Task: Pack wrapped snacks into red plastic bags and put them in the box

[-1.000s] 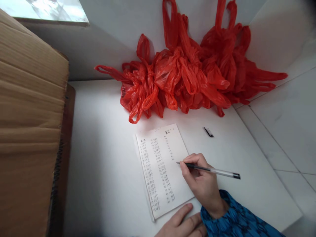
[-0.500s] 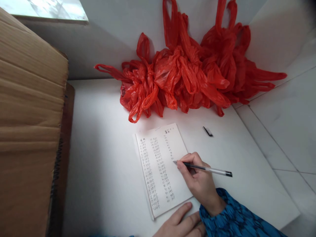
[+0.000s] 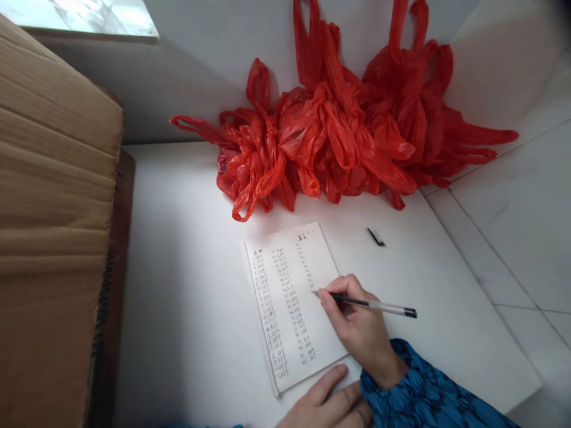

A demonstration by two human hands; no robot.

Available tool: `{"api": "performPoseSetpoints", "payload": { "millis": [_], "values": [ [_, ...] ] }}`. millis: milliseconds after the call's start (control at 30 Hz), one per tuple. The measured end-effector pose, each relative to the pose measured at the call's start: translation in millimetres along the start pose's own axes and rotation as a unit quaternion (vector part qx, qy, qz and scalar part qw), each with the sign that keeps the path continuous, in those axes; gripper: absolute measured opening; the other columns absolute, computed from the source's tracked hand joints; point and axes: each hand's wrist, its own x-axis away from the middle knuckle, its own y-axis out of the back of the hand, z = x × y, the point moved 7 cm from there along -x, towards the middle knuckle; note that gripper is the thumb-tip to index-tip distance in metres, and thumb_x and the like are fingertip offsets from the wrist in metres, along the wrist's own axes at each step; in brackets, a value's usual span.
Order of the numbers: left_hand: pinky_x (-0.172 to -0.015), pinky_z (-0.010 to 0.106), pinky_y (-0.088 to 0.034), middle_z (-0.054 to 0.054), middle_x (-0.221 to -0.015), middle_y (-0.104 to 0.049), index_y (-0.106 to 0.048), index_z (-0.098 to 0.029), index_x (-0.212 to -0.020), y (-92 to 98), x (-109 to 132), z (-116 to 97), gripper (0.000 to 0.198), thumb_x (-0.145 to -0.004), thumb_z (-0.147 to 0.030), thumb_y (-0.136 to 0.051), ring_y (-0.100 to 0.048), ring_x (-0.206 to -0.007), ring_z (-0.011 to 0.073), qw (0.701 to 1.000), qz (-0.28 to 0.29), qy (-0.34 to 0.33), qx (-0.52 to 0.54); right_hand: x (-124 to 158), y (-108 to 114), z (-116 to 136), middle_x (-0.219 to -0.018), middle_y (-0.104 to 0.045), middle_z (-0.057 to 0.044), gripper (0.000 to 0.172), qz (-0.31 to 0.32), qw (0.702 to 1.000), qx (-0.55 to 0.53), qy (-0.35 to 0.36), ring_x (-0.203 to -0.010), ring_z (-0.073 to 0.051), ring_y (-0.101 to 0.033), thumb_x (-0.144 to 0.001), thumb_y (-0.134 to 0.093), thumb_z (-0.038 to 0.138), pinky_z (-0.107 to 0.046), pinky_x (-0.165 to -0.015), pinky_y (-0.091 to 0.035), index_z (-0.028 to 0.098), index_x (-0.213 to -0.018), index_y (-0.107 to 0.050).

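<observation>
My right hand (image 3: 354,318) pinches a clear-barrelled black pen (image 3: 383,306), its tip on the page of a white notepad (image 3: 321,333). Handwritten numbered entries fill two columns on the left of that page, and a third, shorter column runs down from the top right to the pen tip. Flat on the table by the notepad's lower edge lies my left hand (image 3: 328,401), fingers stretched out, holding nothing; its lower part is cut off by the frame and the right sleeve covers some of it. A black-and-clear pen cap (image 3: 376,236) rests right of the notepad.
Several knotted red plastic bags (image 3: 321,137) are heaped along the wall at the back of the white table (image 3: 178,297). A cardboard box (image 3: 53,226) stands at the left. Pale tiles (image 3: 513,238) show beyond the table's right edge.
The pen's rear end has shifted slightly left, and a small mark now shows at its tip in the third column. My left hand stays where it was.
</observation>
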Motion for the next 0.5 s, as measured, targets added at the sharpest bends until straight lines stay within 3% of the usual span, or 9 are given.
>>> {"api": "performPoseSetpoints", "payload": {
  "millis": [500],
  "values": [
    [-0.129,0.036,-0.016,-0.006,-0.090,-0.072,-0.071,-0.019,-0.097,0.6,-0.6,-0.1,0.035,-0.105,-0.011,-0.038,-0.062,-0.105,0.0050,1.000,-0.007,0.001,0.002,1.9,0.9,-4.6,-0.074,-0.061,0.002,0.013,-0.016,1.000,-0.011,-0.017,-0.061,-0.012,-0.058,-0.098,-0.060,0.028,-0.024,-0.056,-0.046,0.022,-0.087,-0.054]
  ]
}}
